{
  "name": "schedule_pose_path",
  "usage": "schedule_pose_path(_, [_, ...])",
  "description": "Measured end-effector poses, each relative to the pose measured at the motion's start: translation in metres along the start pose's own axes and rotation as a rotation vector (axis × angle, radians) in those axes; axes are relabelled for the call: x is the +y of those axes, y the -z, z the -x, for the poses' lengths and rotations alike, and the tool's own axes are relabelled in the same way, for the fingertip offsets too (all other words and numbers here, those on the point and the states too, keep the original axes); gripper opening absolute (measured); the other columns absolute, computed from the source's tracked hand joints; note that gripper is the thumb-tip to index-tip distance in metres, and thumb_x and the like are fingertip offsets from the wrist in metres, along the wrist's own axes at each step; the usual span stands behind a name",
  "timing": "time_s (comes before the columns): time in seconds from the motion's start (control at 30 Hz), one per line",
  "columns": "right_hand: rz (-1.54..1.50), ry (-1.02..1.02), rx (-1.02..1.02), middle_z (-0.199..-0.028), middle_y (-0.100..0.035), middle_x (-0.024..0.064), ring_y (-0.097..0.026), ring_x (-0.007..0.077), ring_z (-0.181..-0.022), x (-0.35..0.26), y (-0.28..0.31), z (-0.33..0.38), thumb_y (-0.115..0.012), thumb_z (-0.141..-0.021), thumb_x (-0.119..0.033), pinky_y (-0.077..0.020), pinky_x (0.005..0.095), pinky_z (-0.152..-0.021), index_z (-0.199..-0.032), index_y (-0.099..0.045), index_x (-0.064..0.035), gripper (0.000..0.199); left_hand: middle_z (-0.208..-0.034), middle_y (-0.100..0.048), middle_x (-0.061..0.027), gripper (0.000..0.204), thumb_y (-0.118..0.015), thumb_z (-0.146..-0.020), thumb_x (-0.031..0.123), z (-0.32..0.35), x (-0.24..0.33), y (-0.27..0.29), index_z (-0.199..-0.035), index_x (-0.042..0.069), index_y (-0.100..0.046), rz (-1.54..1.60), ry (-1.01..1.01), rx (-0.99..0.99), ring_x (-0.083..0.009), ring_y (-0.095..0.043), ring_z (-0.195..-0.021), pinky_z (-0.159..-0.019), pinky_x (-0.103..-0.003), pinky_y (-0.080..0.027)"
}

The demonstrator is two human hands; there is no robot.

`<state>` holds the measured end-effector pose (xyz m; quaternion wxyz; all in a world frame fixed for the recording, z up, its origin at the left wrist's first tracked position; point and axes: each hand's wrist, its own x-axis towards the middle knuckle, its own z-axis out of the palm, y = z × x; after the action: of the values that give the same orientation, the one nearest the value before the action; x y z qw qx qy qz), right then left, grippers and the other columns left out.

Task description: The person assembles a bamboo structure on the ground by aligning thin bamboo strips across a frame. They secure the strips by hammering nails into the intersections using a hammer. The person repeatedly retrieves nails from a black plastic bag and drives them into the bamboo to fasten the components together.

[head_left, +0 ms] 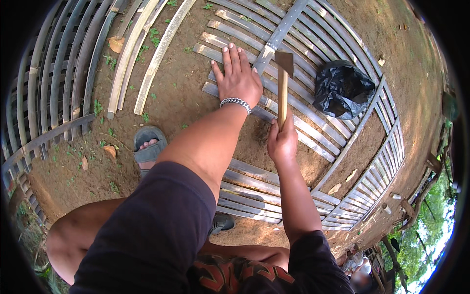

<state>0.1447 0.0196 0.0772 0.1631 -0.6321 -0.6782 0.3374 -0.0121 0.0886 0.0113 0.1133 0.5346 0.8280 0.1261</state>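
- While your left hand [238, 81] lay palm down across the left ends of the slats, its fingers spread slightly and the thumb wider, a silver chain bracelet [236, 101] circled that wrist
- Your right hand [283, 140] had its fingers wrapped around the lower wooden handle of a hatchet [283, 90], which stood head up in view, just right of your left hand
- The hatchet's dark metal head appeared against the slats beside the crosspiece [289, 22]; whether it touched them, you could not tell
- Beneath both hands, the slatted bamboo panel [245, 24] spread over brown soil [183, 105]
- To the right of the hatchet, a crumpled black plastic bag [342, 90] sat on the panel
- Left of your left hand, loose bamboo strips [162, 56] lay on the ground near a dry leaf [116, 44], with another slatted panel [61, 63] beyond them
- Your left foot, toes showing, wore a grey sandal [149, 139]
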Motion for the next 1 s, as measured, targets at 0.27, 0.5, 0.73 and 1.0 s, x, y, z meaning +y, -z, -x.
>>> schedule_pose_path(0.27, [0.122,0.012,-0.02,-0.099,-0.069,0.029,-0.069,0.0482,-0.088,0.008,-0.009,0.004,-0.061,-0.098,-0.009,-0.0556,0.0505,-0.075,-0.143,-0.043,-0.0016,0.049,-0.169,-0.016,-0.0211,0.067,-0.042,-0.101,0.032,0.007,-0.001,-0.001,-0.157,-0.004,-0.031,0.016,0.005,-0.011,-0.0346,-0.012,-0.158,-0.124,-0.061,-0.009])
schedule_pose_path(0.5, [-0.129,0.118,0.172,-0.103,-0.07,0.0269,-0.071,0.0439,-0.086,0.022,-0.012,0.024,-0.062,-0.097,-0.005,-0.0566,0.049,-0.072,-0.143,-0.042,0.0023,0.05,-0.169,-0.017,-0.021,0.067,-0.042,-0.1,0.031,0.007,-0.004,-0.001,-0.157,-0.004,-0.031,0.012,-0.002,-0.001,-0.0341,-0.012,-0.158,-0.124,-0.06,-0.009])
schedule_pose_path(0.73, [-0.059,-0.063,0.081,-0.104,-0.068,0.0282,-0.07,0.0446,-0.09,0.003,-0.009,0.007,-0.062,-0.096,-0.005,-0.0556,0.0496,-0.075,-0.139,-0.048,-0.0005,0.045,-0.169,-0.017,-0.0205,0.068,-0.043,-0.099,0.03,0.006,-0.004,0.0,-0.157,-0.003,-0.031,0.026,0.005,-0.009,-0.0338,-0.012,-0.158,-0.125,-0.06,-0.008])
schedule_pose_path(1.0, [0.042,-0.079,0.014,-0.085,-0.066,0.0196,-0.069,0.0357,-0.072,0.009,-0.012,-0.006,-0.062,-0.098,-0.01,-0.055,0.0456,-0.07,-0.133,-0.048,-0.0033,0.038,-0.169,-0.016,-0.0205,0.067,-0.042,-0.1,0.03,0.009,-0.004,0.0,-0.157,-0.004,-0.03,0.028,0.013,-0.034,-0.0334,-0.01,-0.158,-0.125,-0.06,-0.007])
